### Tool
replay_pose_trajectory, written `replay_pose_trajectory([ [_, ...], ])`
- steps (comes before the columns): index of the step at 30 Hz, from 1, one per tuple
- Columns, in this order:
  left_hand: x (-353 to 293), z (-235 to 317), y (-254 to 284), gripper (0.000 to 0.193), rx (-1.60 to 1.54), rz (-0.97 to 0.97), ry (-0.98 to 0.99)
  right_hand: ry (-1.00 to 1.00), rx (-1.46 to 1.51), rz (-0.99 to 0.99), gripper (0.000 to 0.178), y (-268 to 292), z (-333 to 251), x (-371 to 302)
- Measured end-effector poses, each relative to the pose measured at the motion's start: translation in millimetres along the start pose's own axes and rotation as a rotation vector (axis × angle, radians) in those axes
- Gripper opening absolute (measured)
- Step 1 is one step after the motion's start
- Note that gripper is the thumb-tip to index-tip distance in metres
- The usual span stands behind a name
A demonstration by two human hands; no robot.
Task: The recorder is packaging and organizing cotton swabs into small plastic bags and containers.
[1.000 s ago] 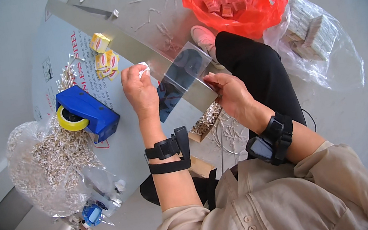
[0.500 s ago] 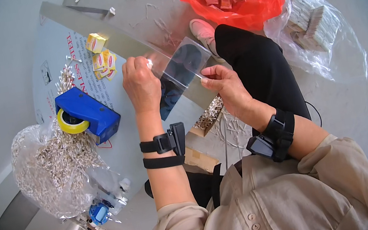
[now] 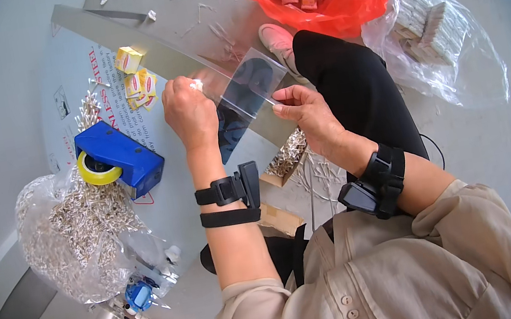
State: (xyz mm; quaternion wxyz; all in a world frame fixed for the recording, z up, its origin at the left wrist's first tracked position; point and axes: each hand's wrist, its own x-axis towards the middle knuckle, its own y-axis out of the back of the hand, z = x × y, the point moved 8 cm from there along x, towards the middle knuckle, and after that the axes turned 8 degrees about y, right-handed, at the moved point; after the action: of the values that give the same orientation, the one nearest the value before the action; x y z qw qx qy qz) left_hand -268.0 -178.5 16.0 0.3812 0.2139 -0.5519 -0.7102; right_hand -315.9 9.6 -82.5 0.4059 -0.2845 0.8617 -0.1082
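Note:
My left hand [image 3: 191, 113] is closed, with a small white wad [image 3: 196, 85] showing at its fingertips. What kind of wad it is cannot be made out. Just to its right, a clear, straight-edged plastic piece [image 3: 254, 85] stands tilted over the table's edge. My right hand [image 3: 305, 114] pinches that piece's near right corner between thumb and fingers. Left of my left hand, several small yellow-and-white boxes [image 3: 141, 87] lie on the table. A blue tape dispenser [image 3: 134, 159] with a yellow-rimmed roll sits nearer to me.
Cotton swabs [image 3: 86, 218] spill from a clear bag on the table [image 3: 170, 174]. An open cardboard box [image 3: 286, 158] of swabs sits below my hands. On the floor lie a red bag [image 3: 371, 5] with pink packs and a clear bag [image 3: 430, 29] of white packs.
Both hands keep their grips on the white wad and the clear plastic piece. The whole view has shifted slightly, and the hands barely move against the table.

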Motion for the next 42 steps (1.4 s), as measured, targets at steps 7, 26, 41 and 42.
replay_pose_trajectory([
  [7, -13, 9, -4, 0.004, 0.000, -0.031, 0.000, -0.015, 0.018, 0.000, 0.020, 4, 3, -1],
  [26, 7, -28, -11, 0.005, -0.222, -0.176, 0.206, -0.032, -0.009, -0.004, 0.019, 3, 1, 2],
  [41, -4, 3, -4, 0.006, 0.000, 0.019, -0.028, -0.021, -0.019, -0.008, 0.019, 2, -2, 1],
  [42, 1, -12, -3, 0.006, -0.075, 0.031, 0.083, -0.021, -0.011, -0.019, 0.018, 0, 0, 1],
])
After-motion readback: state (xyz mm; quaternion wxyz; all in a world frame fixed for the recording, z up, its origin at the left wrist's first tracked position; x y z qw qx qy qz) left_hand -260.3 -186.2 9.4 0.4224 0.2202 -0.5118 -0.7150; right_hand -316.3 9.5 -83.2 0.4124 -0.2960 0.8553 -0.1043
